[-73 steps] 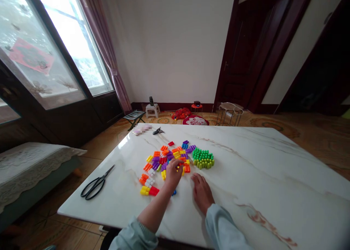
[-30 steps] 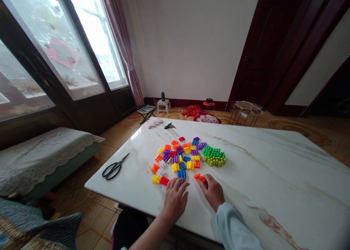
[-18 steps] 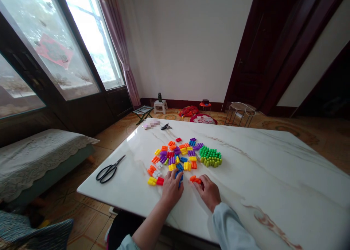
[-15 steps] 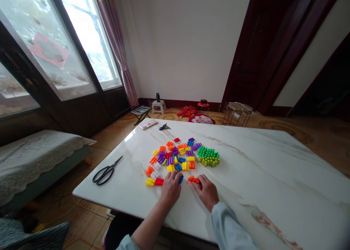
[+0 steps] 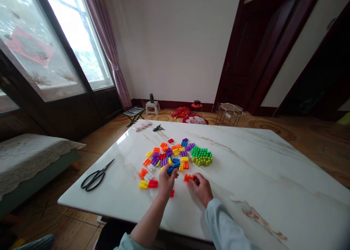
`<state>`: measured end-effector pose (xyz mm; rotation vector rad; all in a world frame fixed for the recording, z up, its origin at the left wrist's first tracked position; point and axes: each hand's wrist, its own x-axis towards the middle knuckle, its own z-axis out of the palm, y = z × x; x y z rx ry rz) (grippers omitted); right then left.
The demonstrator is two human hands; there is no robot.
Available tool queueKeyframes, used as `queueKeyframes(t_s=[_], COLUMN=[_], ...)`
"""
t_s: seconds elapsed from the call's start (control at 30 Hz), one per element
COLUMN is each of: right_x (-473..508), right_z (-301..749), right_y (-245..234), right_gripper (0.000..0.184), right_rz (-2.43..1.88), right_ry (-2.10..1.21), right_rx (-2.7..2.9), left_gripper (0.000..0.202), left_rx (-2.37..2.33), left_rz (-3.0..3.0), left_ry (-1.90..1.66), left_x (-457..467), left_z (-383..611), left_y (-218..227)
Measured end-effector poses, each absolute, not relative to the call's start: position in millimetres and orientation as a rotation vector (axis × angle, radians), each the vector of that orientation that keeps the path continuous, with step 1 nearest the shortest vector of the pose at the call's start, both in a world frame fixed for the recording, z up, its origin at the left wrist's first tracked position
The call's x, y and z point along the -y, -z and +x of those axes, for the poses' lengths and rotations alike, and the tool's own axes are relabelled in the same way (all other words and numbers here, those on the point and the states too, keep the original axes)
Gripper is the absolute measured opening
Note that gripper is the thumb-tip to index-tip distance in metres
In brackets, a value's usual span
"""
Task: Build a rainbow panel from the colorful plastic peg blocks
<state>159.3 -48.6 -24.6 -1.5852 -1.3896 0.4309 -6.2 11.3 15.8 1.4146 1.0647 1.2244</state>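
Observation:
A spread of small coloured plastic pegs (image 5: 169,157) lies on the white marble table (image 5: 246,177), with a tight green cluster (image 5: 201,156) at its right side. My left hand (image 5: 165,180) is lifted slightly and pinches a blue peg piece (image 5: 174,167) between its fingers. My right hand (image 5: 201,186) rests on the table just right of it, fingertips closed on an orange peg piece (image 5: 187,177). A small red peg (image 5: 172,193) lies on the table below my left hand. Yellow and red pegs (image 5: 147,184) sit left of that hand.
Black scissors (image 5: 95,176) lie near the table's left edge. A blurred flat object (image 5: 142,125) and a dark key bunch (image 5: 158,128) sit at the far corner. A low bed (image 5: 30,162) stands left of the table; small stools (image 5: 151,108) and a wire stool (image 5: 228,113) stand on the floor behind.
My left hand has picked the blue piece up off the table. My right hand kept its hold on the orange piece. The camera view shifted slightly.

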Motion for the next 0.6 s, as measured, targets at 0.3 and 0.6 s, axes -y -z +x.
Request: queueKeyframes(t_s=[0.3, 0.6], right_x=[48, 48], right_z=[163, 163], right_y=[29, 28], right_gripper=[0.031, 0.025], right_rz=[-1.550, -1.558], right_ry=[-0.562, -0.514], right_rx=[1.240, 1.243], left_gripper=[0.057, 0.050], left_rx=[-0.875, -0.997], left_rz=[0.918, 1.143], left_ry=[-0.963, -1.020], left_x=[8, 13], left_z=[13, 19], left_y=[-7, 0])
